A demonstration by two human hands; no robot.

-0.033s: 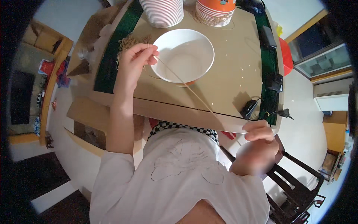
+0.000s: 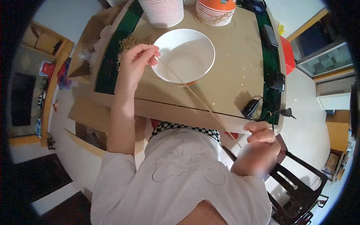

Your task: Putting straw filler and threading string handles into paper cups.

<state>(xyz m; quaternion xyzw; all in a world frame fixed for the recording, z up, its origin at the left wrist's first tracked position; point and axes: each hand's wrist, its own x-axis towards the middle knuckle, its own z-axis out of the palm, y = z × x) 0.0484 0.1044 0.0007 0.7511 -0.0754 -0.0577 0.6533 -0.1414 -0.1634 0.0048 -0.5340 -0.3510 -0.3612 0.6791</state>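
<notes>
My left hand (image 2: 138, 58) is closed in a pinch on a thin tan string (image 2: 198, 98). From the fingertips the string slants down to the right, over the white paper bucket's near rim and past the table edge. The open bucket (image 2: 187, 56) stands right of that hand, its inside showing. Behind and beside the same hand lies a tangled bundle of tan strings (image 2: 129, 42). My right hand (image 2: 262, 140) is off the table's near right corner, fingers bent and apart, with nothing visible in them. The string's lower end hangs a little left of it.
A stack of white paper buckets (image 2: 163, 13) and an orange-topped stack (image 2: 215, 13), with string around it, stand at the back. Black adapters (image 2: 250, 108) and cables lie along the table's right side. A dark chair (image 2: 296, 183) is at lower right; an open cardboard box (image 2: 90, 129) at left.
The string's lower end has shifted slightly down and to the right, past the table edge. Both hands are almost where they were.
</notes>
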